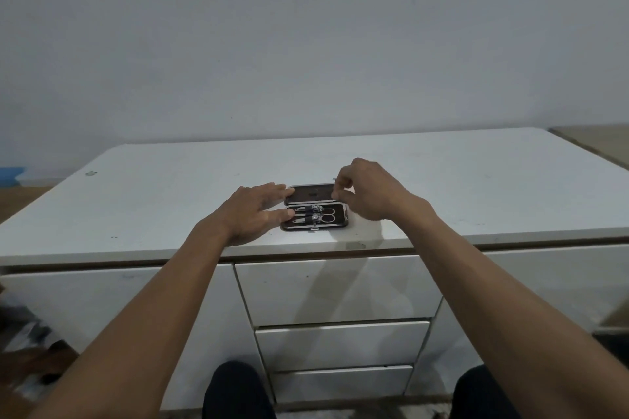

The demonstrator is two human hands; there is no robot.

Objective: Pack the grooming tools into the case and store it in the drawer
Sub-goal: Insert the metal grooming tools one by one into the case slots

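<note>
A small dark grooming case (341, 222) lies open on the white cabinet top (170, 201), near its front edge. Its lid (309, 194) lies back on the far side. Metal grooming tools (315, 215), including scissors and clippers, sit strapped in the near half. My left hand (253, 213) rests flat at the case's left end, fingers spread and touching its edge. My right hand (367, 192) pinches the right corner of the lid between thumb and fingers.
Three closed white drawers (340, 289) stack directly below the case in the cabinet front. A wall stands behind the cabinet. My knees (235, 391) show at the bottom. Cluttered dark items (30, 347) lie on the floor at the left.
</note>
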